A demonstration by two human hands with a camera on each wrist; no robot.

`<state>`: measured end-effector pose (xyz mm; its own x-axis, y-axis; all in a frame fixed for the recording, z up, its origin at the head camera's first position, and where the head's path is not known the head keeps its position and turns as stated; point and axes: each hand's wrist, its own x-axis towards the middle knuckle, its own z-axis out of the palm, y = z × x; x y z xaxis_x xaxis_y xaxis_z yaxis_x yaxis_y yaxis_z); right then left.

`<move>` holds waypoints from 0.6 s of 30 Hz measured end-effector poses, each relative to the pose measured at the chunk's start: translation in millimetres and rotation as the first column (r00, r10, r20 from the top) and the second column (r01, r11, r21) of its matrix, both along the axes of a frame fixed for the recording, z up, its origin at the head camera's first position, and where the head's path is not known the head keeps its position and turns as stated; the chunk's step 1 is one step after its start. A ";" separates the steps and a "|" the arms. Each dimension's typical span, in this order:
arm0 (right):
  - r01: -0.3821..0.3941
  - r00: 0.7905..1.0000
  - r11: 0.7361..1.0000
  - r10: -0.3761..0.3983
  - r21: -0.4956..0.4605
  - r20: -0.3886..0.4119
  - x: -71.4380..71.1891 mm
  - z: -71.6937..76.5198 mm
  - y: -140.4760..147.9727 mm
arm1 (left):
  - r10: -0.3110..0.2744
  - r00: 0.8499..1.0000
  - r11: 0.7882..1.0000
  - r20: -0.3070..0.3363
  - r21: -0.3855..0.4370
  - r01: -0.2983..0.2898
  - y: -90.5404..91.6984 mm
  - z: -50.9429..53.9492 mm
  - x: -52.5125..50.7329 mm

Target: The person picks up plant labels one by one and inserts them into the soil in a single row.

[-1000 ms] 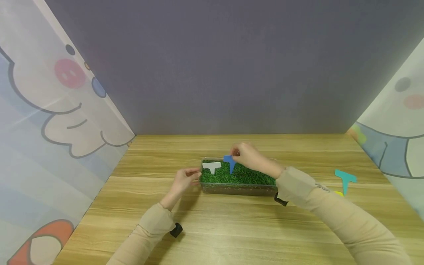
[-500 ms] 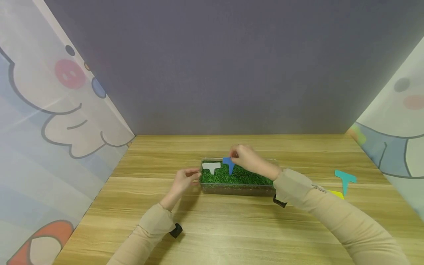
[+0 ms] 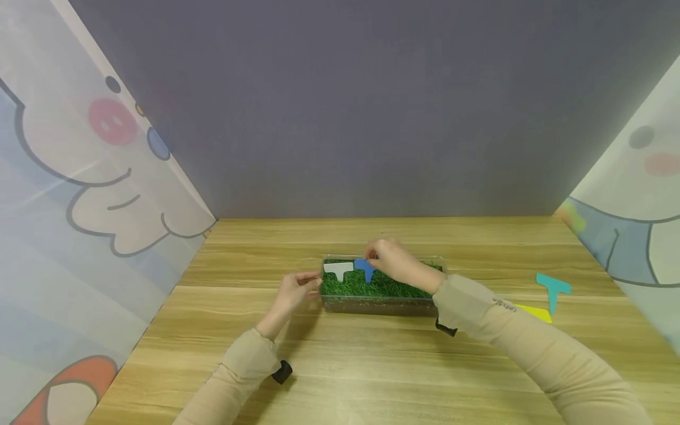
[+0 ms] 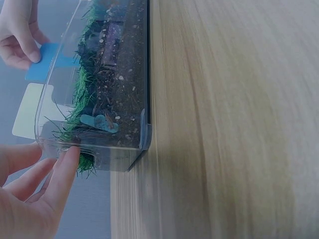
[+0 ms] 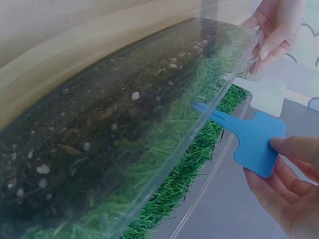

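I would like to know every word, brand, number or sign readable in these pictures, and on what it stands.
Readable text: none.
Beige right sleeve: small dark marks, perhaps lettering, too blurred to read.
White T-shaped tag, blue T-shaped tag, turquoise T-shaped tag, partly hidden yellow piece: no writing visible on the sides shown.
Clear plastic box of grass and soil: no label can be made out.

The head camera looks down from above; close wrist views share the planter [image 3: 372,306].

box [image 3: 377,306]: clear glossy plastic | blue tag [image 5: 256,142]: smooth matt plastic | grass [image 3: 398,287]: rough, bristly | table [image 3: 372,366]: wood-grained
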<state>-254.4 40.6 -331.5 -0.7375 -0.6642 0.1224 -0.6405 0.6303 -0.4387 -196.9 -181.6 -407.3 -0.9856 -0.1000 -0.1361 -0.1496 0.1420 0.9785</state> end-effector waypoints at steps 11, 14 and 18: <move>0.000 0.999 1.000 0.001 0.017 -0.049 3.2 -3.7 -3.1 | 0.008 1.000 1.000 -0.019 -0.002 -0.008 0.2 -0.5 -0.5; -0.003 0.998 1.000 0.004 0.023 -0.058 3.3 -5.2 -3.7 | 0.012 1.000 1.000 -0.012 0.003 -0.012 0.1 -0.9 -0.7; 0.004 0.999 1.000 -0.003 0.018 -0.054 3.7 -6.0 -3.8 | 0.010 1.000 1.000 -0.006 0.005 -0.010 -0.1 -0.3 0.0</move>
<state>-250.7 36.7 -337.5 -0.7322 -0.6643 0.1499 -0.6610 0.6401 -0.3916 -196.9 -181.6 -407.6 -0.9853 -0.1095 -0.1310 -0.1453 0.1352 0.9801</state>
